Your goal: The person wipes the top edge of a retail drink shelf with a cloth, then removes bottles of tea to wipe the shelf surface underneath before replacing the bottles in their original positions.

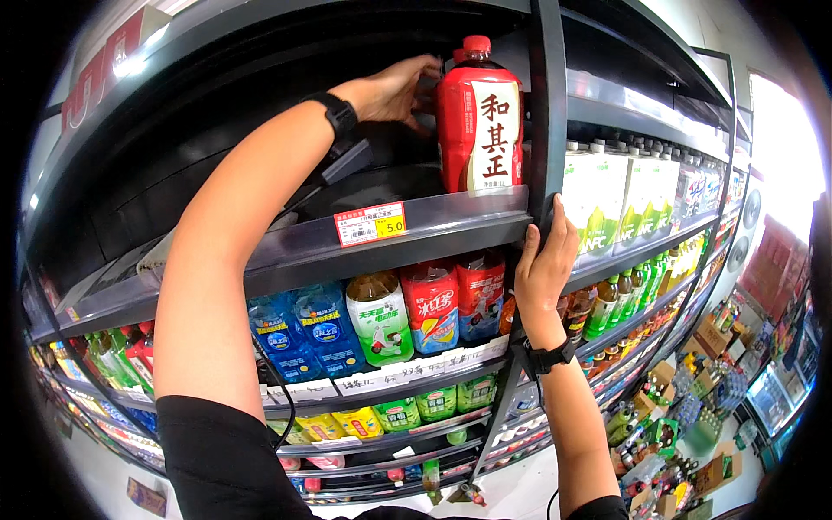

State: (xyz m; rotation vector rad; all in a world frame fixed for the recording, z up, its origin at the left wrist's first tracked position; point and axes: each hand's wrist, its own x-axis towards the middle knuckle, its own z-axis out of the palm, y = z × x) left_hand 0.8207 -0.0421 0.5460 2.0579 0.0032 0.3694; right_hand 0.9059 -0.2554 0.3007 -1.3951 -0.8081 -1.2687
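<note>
A red plastic drink bottle [448, 136] with a red cap and cream label stands upright at the right end of the upper shelf. A second red cap [459, 56] shows just behind it. My left hand [396, 91] reaches in at the bottle's left side, fingers spread; its fingertips are partly hidden there, so I cannot see whether they hold anything. My right hand [548, 270] rests against the dark metal shelf upright [549, 130], fingers extended and thumb apart. Black bands circle both wrists. A price tag [370, 225] hangs on the clear shelf-edge strip [468, 203].
Below stand blue-wrapped bottle packs [325, 331], a green-labelled bottle [378, 318] and red-labelled iced tea bottles [430, 305]. White-and-green juice cartons [595, 201] fill the bay to the right. A dark bracket [348, 161] sits in the upper shelf. Boxes and bottles [676, 416] crowd the floor at right.
</note>
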